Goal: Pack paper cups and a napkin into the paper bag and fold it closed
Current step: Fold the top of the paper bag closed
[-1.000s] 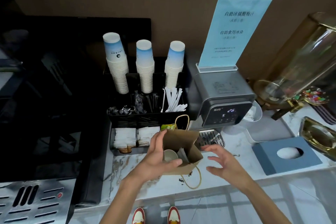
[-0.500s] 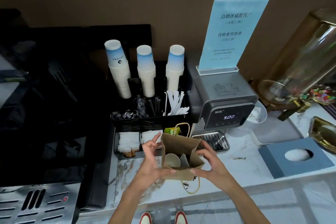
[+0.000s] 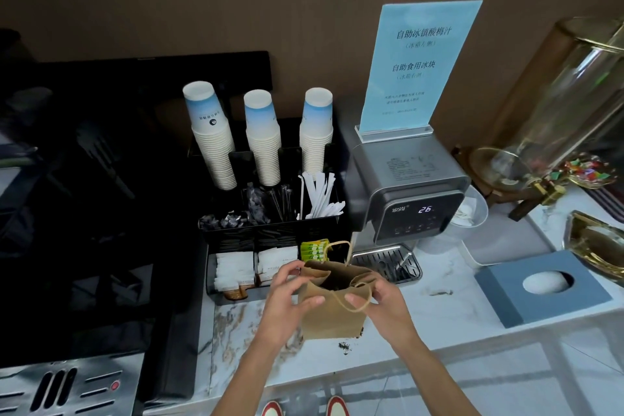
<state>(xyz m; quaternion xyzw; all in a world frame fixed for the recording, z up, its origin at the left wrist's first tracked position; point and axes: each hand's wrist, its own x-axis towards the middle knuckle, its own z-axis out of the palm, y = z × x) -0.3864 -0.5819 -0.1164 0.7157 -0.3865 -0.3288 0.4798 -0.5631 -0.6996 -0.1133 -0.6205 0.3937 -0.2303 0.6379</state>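
Hands first: your left hand (image 3: 287, 297) curls around the left side of the paper bag (image 3: 332, 309), fingers hooked over its top rim and thumb pressed to the front face, while your right hand (image 3: 381, 297) clasps the right side the same way, thumb on the front beside the twine handle (image 3: 354, 300) that droops there. You hold the bag upright on the marble counter (image 3: 439, 324), just in front of the black organiser (image 3: 270, 233) and the drip tray (image 3: 388, 262). Its mouth is pinched narrow but not shut; the dark inside hides whatever it contains. Stacked paper cups (image 3: 261, 138) stand in the organiser behind.
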